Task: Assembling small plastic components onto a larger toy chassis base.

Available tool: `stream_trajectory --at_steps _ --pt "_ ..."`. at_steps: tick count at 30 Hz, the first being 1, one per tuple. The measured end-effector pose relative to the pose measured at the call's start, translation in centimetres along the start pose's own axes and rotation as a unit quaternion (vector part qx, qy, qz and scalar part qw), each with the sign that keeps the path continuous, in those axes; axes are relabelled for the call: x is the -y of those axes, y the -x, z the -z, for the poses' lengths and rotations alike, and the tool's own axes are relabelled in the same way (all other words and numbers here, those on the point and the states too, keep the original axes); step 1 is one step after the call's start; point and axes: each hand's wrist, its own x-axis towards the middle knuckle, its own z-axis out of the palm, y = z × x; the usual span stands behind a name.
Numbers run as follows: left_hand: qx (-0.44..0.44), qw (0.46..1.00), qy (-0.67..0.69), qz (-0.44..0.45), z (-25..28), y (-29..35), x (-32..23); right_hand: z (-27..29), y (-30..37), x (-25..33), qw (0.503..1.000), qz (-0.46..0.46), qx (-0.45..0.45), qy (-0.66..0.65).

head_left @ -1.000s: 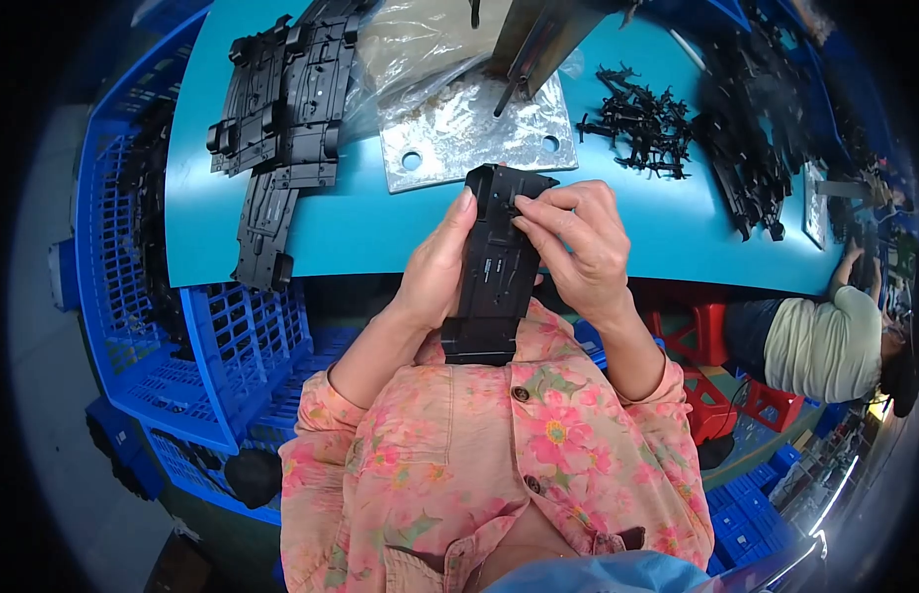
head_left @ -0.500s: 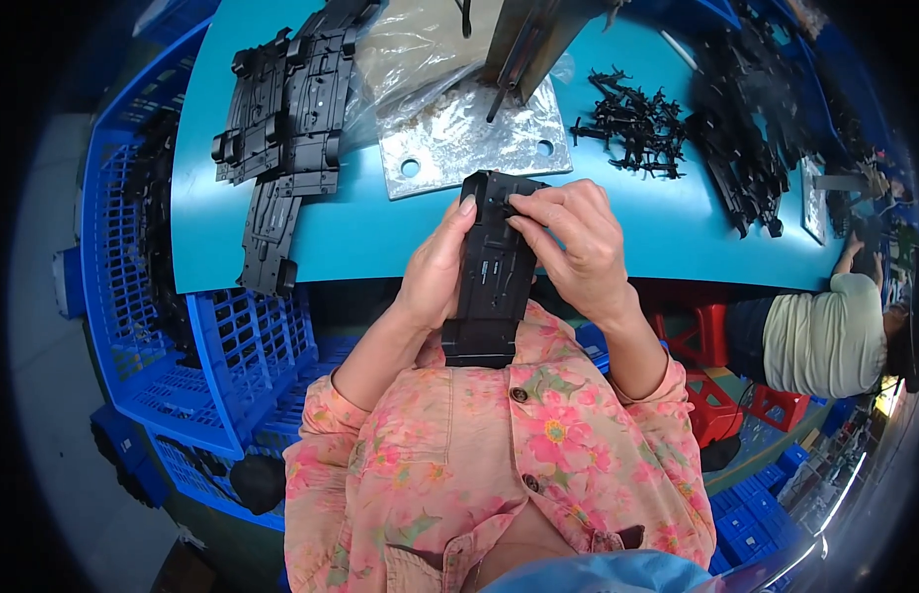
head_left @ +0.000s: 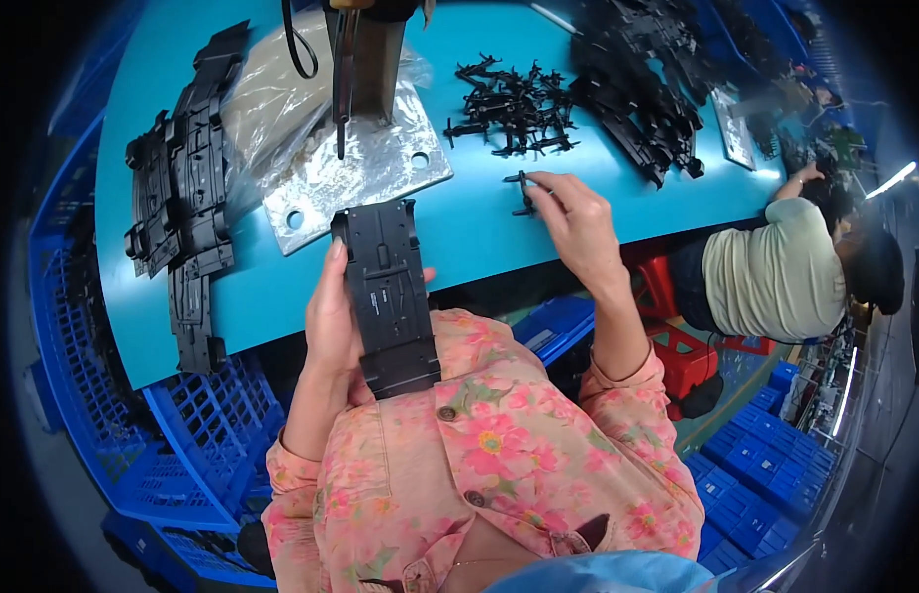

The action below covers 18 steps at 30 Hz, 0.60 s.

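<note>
My left hand [head_left: 333, 318] grips a long flat black plastic panel [head_left: 388, 296], held upright over the near edge of the blue table [head_left: 479, 232]. My right hand [head_left: 576, 219] is out to the right over the table, its fingertips pinching a small black plastic clip [head_left: 523, 190]. A loose pile of similar small black clips [head_left: 514, 104] lies just beyond that hand. A stack of long black panels [head_left: 182, 198] lies at the table's left side.
A metal base plate [head_left: 365, 173] with an upright press and a clear plastic bag [head_left: 266, 94] stands at the table's middle back. More black parts [head_left: 642, 94] are heaped at the right. Blue crates [head_left: 197, 435] stand lower left. Another person [head_left: 781, 272] sits to the right.
My right hand has left the panel and reached right to the table, where it took a small clip. My left hand still holds the panel, now more upright.
</note>
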Motion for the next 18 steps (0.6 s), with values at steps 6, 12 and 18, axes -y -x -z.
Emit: stream_trajectory --at_steps 6,12,18 --pt "-0.002 1.000 -0.006 -0.006 -0.3 -0.2 0.2 0.9 -0.9 -1.8 0.964 0.201 0.134 0.116" --pt "-0.003 1.000 0.028 -0.004 -0.3 -0.8 0.9 0.3 -0.5 -0.6 0.978 0.186 0.083 0.049" --pt "0.015 1.000 0.002 -0.007 -0.5 -0.7 1.0 -2.2 -0.8 5.3 0.966 0.246 0.016 -0.076"
